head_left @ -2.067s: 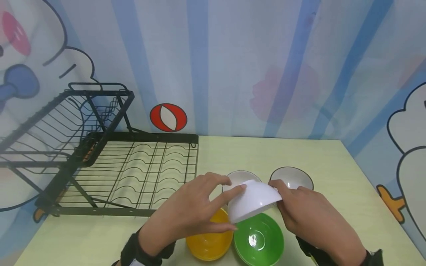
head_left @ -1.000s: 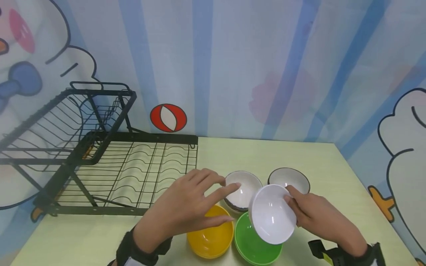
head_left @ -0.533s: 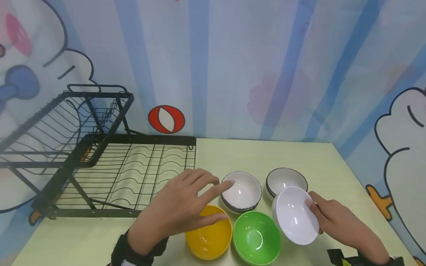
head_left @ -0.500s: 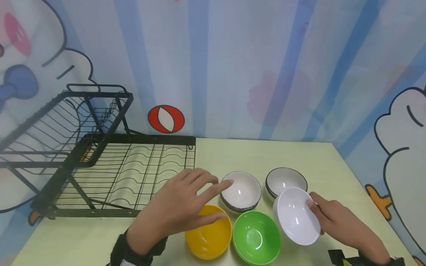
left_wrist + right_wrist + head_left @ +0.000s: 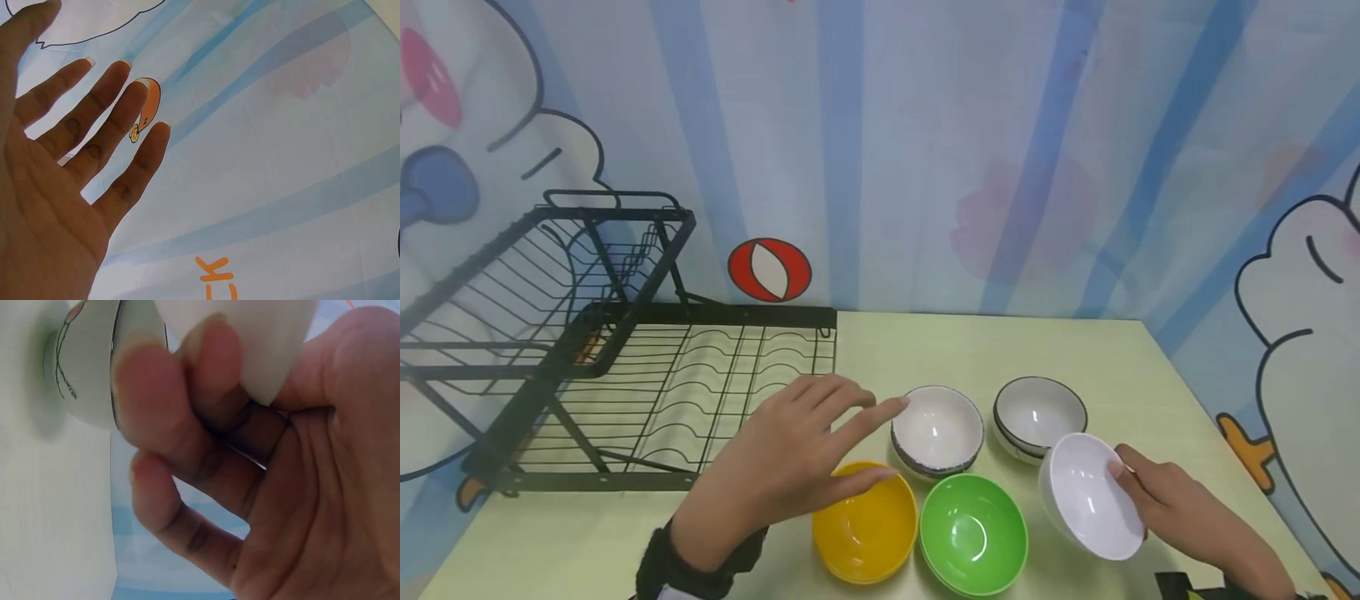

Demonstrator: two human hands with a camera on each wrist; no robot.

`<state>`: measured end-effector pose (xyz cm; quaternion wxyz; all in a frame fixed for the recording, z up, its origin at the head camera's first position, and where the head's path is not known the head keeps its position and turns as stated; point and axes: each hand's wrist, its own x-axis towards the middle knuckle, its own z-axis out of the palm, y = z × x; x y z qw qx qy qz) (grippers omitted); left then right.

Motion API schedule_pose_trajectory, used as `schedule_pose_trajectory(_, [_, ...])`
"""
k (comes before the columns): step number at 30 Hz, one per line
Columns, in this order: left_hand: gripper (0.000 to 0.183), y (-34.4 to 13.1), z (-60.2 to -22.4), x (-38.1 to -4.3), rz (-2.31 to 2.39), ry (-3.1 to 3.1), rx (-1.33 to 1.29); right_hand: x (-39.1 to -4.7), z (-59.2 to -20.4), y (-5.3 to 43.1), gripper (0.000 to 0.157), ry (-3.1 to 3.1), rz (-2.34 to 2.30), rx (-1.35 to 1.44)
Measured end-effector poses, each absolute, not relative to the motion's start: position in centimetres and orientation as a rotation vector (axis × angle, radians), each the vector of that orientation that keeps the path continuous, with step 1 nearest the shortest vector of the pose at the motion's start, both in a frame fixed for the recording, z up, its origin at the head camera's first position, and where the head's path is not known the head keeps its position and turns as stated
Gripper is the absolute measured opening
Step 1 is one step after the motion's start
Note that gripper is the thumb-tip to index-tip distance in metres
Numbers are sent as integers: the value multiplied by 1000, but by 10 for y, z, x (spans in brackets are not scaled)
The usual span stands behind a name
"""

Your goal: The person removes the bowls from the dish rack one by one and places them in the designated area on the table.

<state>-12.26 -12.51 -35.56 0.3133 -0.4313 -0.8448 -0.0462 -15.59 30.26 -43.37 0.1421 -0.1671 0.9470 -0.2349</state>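
My right hand (image 5: 1180, 504) pinches the rim of a plain white bowl (image 5: 1090, 500), tilted, to the right of the green bowl (image 5: 973, 533). In the right wrist view the fingers (image 5: 156, 394) curl beneath that white bowl (image 5: 250, 337). Above the yellow bowl (image 5: 865, 533) my left hand (image 5: 782, 454) hovers with nothing in it; the left wrist view shows its fingers (image 5: 119, 187) spread and relaxed. Behind stand two white bowls with dark rims, one at the left (image 5: 937, 429) and one at the right (image 5: 1040, 412); both look stacked on others.
A black two-tier dish rack (image 5: 760, 315) stands on the left of the pale table (image 5: 985, 346). A blue striped curtain (image 5: 910, 150) with cartoon figures hangs behind. In the right wrist view a bowl with a painted plant (image 5: 87, 369) sits close to the fingers.
Both hands held the white bowl at first; the left let go. The right hand has turned the bowl's opening into view and carried it right, off the green bowl. The left hand drifted slightly left.
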Motion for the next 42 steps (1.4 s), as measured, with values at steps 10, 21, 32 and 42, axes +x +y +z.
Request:
schedule_pose_trajectory(10, [59,-127,-353,-121,-130,-2249,-1141,-152,-445,314,57,2729,-592,-440])
schedule_pose_trajectory(21, [58,-126,-354,-121,-122,-2227,-1152,-156,-455,320,63,2689,-504,-324])
schedule_pose_trajectory(32, [58,-126,-355,-121,-104,-2226,-1147,-160,-468,324,63,2636,-532,-288])
schedule_pose_trajectory(42, [56,-126,-354,-121,-101,-2235,-1149,-163,-480,322,66,2578,-533,-219])
